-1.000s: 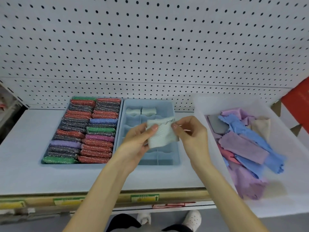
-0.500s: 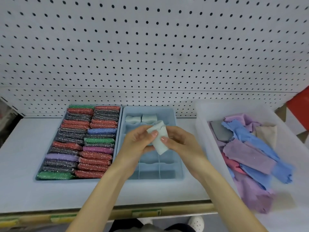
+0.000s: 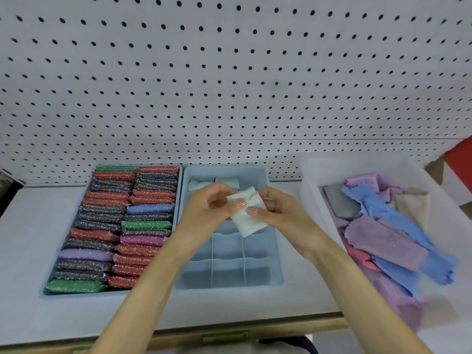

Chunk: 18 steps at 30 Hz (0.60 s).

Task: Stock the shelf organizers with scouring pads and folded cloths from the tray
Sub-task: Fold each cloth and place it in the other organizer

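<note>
Folded white cloth [image 3: 249, 222] is held in the air between both hands, over the middle rows of the divided blue organizer [image 3: 278, 251].
- Grip: left hand [image 3: 209, 210] and right hand [image 3: 286, 215] both pinch the cloth. Fingertips [image 3: 240, 204] meet on its upper face, near the far end.
- Orientation: the long axis runs far to near, with the near end tipped slightly right. The near short edge hangs free below the fingers. The far edge shows a fold seam.
- Room below the grip: compartments show bare blue floors, with thin divider walls between them. Nearer than the grip there are three more such rows.
- Beyond the grip: two folded cloths [image 3: 199, 185] sit in the back row, just past the left knuckles.
- Left of the grip: the organizer wall touches a second organizer [image 3: 51, 293], packed with upright scouring pads [image 3: 107, 233] in two columns.
- Right of the grip: a strip of shelf [image 3: 296, 251], then the clear tray [image 3: 310, 192], holding loose cloths [image 3: 383, 238].
- Above and behind: pegboard [image 3: 229, 85].
</note>
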Each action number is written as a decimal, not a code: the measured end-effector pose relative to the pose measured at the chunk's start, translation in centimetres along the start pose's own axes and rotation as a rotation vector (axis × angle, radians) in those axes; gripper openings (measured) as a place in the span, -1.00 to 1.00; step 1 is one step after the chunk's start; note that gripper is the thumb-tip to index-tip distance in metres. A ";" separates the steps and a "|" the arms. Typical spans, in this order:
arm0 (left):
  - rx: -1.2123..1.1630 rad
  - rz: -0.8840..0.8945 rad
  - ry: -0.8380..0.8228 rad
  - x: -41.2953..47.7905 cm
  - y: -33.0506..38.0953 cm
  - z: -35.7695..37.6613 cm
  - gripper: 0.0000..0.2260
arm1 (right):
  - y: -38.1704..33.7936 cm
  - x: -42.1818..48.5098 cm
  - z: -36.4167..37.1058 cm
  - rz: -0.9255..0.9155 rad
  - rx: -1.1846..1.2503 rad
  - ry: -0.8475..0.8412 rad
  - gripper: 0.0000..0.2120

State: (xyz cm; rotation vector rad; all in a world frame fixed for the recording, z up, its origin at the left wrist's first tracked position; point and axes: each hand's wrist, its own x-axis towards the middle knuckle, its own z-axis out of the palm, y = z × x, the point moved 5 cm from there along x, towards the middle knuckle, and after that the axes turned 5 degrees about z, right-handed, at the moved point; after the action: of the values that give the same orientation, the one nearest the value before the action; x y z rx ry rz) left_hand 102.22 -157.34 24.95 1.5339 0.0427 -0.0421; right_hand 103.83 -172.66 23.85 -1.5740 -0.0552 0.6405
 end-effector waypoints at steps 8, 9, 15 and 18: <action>0.133 0.034 -0.124 0.8 -1.1 0.6 -0.76 | 0.6 0.2 -1.2 0.003 -0.042 0.037 -0.92; 0.102 0.010 -0.150 0.8 -1.1 0.7 -0.79 | 0.7 0.2 -1.3 0.010 -0.051 0.032 -0.90; -0.091 -0.080 -0.075 0.7 -1.9 0.4 -0.82 | 0.8 0.1 -1.1 0.048 0.031 0.047 -0.82; -0.137 -0.051 -0.057 0.4 -2.0 0.5 -0.82 | 1.3 -0.3 -0.6 0.149 0.163 -0.021 -0.72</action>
State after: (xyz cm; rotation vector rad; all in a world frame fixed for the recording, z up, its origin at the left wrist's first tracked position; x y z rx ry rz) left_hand 102.55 -157.91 22.94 1.3937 0.0383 -0.1217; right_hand 103.41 -173.47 22.72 -1.4225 0.0976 0.7588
